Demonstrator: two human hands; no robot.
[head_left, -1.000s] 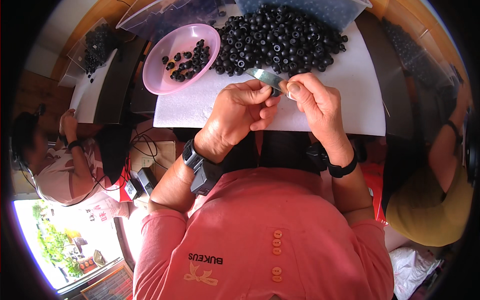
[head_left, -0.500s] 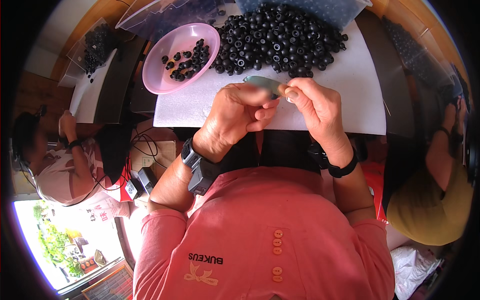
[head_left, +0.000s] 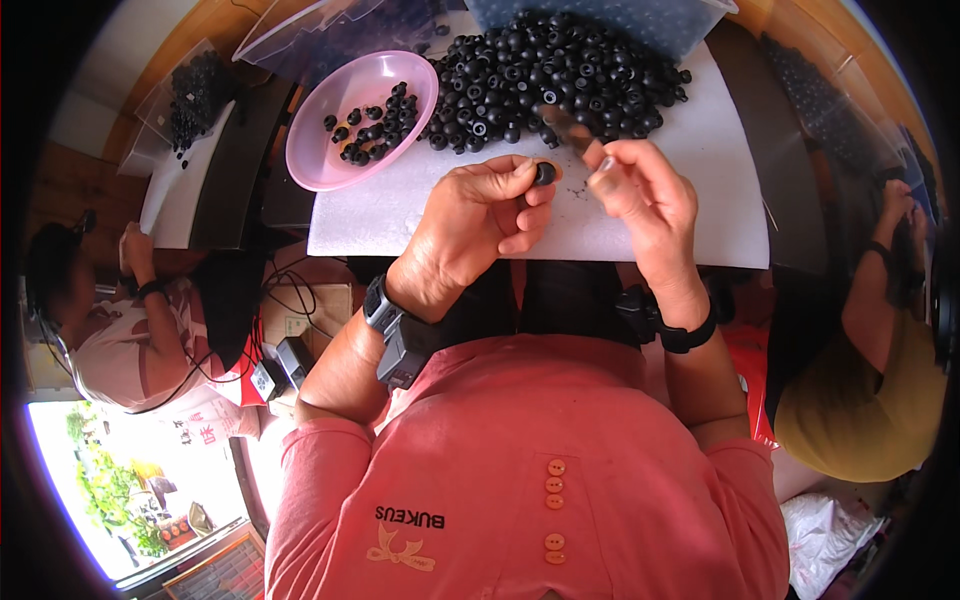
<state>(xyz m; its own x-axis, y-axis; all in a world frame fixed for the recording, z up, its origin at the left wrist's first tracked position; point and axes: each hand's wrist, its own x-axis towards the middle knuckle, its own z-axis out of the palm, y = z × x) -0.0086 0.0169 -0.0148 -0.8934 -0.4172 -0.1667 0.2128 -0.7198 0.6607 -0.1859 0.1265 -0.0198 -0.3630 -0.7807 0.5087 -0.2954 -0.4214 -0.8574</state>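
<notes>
My left hand [head_left: 470,215] pinches a small round black part [head_left: 545,174] between thumb and fingers, its hollow end showing. My right hand [head_left: 650,205], a little apart from it, grips a thin flat blade [head_left: 568,128], likely a small knife, smeared by motion. The blade's tip points up and left, over the near edge of a heap of similar black parts [head_left: 560,75]. Dark crumbs lie on the white foam sheet [head_left: 380,225] between my hands. Left of the heap, a pink bowl [head_left: 427,80] holds several black parts.
Clear plastic bins [head_left: 690,25] stand behind the heap. A person [head_left: 130,320] sits at another bench on the left, and another person in a mustard top [head_left: 860,400] sits on the right. Cables [head_left: 300,290] hang beside a cardboard box at lower left.
My right hand has drawn the blade away from the black part, up and to the right, tilting it. My left hand stays nearly in place, and the part in it shows more plainly.
</notes>
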